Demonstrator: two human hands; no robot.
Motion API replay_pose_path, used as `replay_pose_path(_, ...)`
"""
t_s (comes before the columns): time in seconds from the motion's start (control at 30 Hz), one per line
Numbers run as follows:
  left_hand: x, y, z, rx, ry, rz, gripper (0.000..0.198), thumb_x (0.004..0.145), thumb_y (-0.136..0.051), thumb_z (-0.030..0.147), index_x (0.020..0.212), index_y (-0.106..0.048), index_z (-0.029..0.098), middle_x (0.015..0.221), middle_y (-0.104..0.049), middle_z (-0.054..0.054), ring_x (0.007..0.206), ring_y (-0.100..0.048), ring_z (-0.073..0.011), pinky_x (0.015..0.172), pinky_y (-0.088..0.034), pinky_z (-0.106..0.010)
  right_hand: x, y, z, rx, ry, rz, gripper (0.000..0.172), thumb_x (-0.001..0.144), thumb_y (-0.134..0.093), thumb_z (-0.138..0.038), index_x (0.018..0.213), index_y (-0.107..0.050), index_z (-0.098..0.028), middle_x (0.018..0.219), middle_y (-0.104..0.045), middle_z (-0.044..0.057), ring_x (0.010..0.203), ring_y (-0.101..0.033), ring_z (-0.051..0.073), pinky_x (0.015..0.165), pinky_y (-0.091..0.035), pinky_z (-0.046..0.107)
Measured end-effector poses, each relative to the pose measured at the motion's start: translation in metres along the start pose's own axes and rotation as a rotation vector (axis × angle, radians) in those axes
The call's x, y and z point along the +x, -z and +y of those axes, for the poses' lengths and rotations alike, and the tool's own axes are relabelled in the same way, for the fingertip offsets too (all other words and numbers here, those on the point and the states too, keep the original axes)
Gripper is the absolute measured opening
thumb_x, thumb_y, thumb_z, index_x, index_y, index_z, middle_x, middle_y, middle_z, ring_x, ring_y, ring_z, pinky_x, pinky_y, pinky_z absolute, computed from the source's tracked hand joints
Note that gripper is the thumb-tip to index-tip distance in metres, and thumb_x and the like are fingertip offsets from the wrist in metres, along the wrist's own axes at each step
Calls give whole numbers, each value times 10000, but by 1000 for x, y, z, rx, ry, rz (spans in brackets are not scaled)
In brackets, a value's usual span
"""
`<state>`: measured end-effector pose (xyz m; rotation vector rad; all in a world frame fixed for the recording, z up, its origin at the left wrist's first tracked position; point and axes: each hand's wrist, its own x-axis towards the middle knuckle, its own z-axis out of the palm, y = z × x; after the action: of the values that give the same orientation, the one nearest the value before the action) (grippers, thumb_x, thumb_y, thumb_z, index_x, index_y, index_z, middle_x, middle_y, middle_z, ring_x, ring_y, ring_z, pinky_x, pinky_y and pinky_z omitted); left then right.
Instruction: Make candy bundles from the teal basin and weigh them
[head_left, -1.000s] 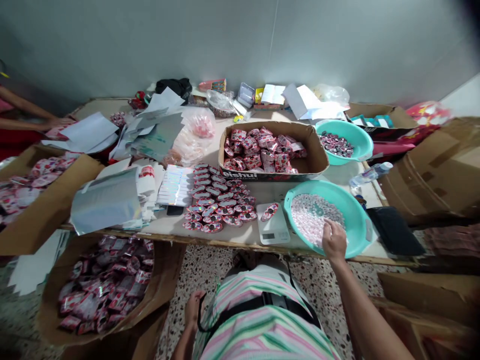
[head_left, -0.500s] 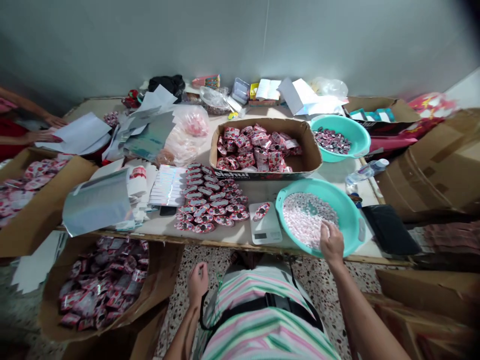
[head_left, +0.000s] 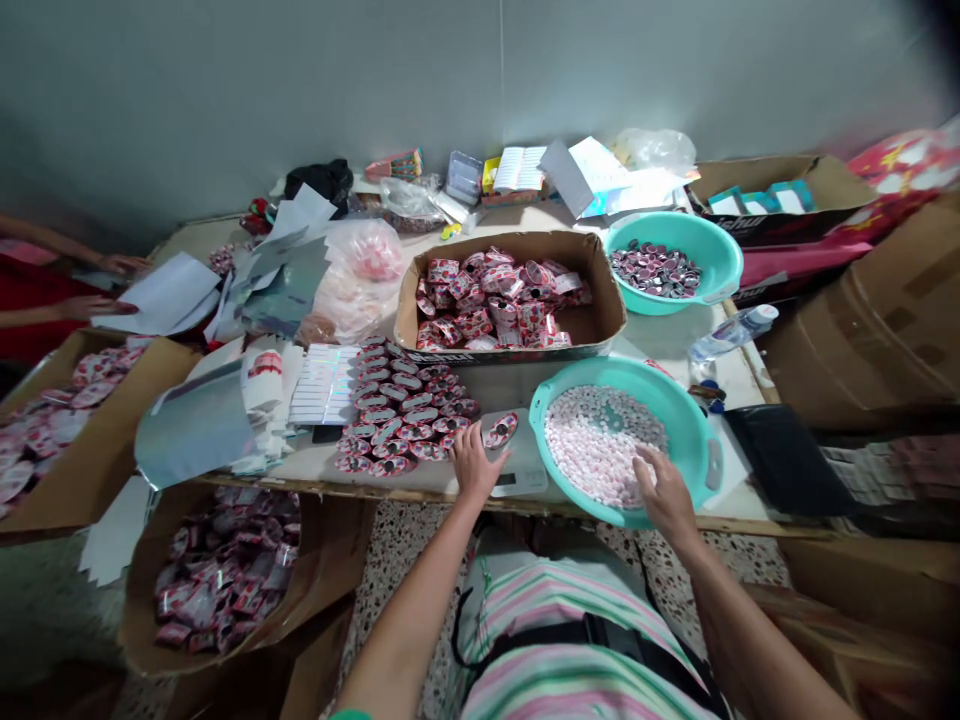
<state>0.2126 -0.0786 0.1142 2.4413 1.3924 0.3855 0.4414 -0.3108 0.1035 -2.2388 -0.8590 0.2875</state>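
Observation:
My left hand [head_left: 478, 464] reaches over the left edge of a white digital scale [head_left: 525, 480], thumb and fingers apart and holding nothing. One small red-and-white printed oval container [head_left: 501, 430] lies on the scale, just beyond my thumb. Beside my fingers, to the left, similar containers [head_left: 409, 410] stand in tight rows. Over the near right part of a turquoise basin [head_left: 694, 425], my right hand [head_left: 666, 492] has its fingers loosely spread at small pale pink and white pieces [head_left: 592, 450]. Nothing shows gripped in it, though its palm is hidden.
Behind the rows stands an open cardboard box [head_left: 611, 300] of printed containers. A second turquoise basin [head_left: 727, 265] holds dark shiny pieces. A bottle [head_left: 731, 335] and black pouch [head_left: 784, 460] lie at right. Another person's hands [head_left: 105, 305] touch paper sheets at far left.
My left hand has risen from beside my body to the scale, its curled fingers now spread. My right hand stays at the basin, its fingers looser. The view has shifted slightly.

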Motion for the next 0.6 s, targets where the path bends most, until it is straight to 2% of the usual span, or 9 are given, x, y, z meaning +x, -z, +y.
replay_pose_path(0.1,9,-9,7,19,37,-43,429,706,-705,369,1084,-580,208,1115,-629,-106,1118,-486,-310,916,-384,-456,-9,3,10,23,-37,-36,473,880,-382,-512,1135,-561,-156,1149,-612,134,1082,-544,268,972,-395,440)
replay_pose_path(0.2,8,-5,5,-6,20,-46,262,719,-683,275,959,-598,213,997,-656,-78,1045,-535,-279,879,-394,-420,-13,7,16,42,-50,-52,485,882,-385,-516,1158,-548,-153,1163,-607,131,1097,-538,266,978,-395,433)
replay_pose_path(0.3,-2,10,3,-74,-45,49,256,742,-643,211,986,-568,212,1053,-648,-77,1082,-546,-264,917,-386,-418,-12,9,18,50,-44,-59,481,885,-383,-517,1147,-554,-153,1160,-607,130,1097,-539,266,979,-395,436)
replay_pose_path(0.4,-10,31,10,-185,-158,143,274,779,-592,180,1043,-522,197,1120,-633,-97,1103,-555,-249,940,-405,-415,-7,7,17,71,-27,-57,463,891,-381,-509,1142,-556,-161,1159,-607,127,1092,-544,260,980,-395,437)
replay_pose_path(0.5,-11,51,31,-292,-299,194,307,831,-534,194,1133,-479,185,1176,-603,-116,1116,-557,-223,946,-436,-391,-3,5,15,96,-12,-44,453,894,-381,-503,1142,-557,-166,1146,-614,125,1080,-552,259,970,-405,440)
replay_pose_path(0.6,-6,60,59,-298,-409,201,362,883,-473,246,1238,-450,182,1258,-565,-125,1212,-498,-222,1023,-391,-402,-2,4,14,108,8,-24,452,896,-381,-493,1144,-561,-160,1147,-614,133,1090,-549,262,975,-404,442)
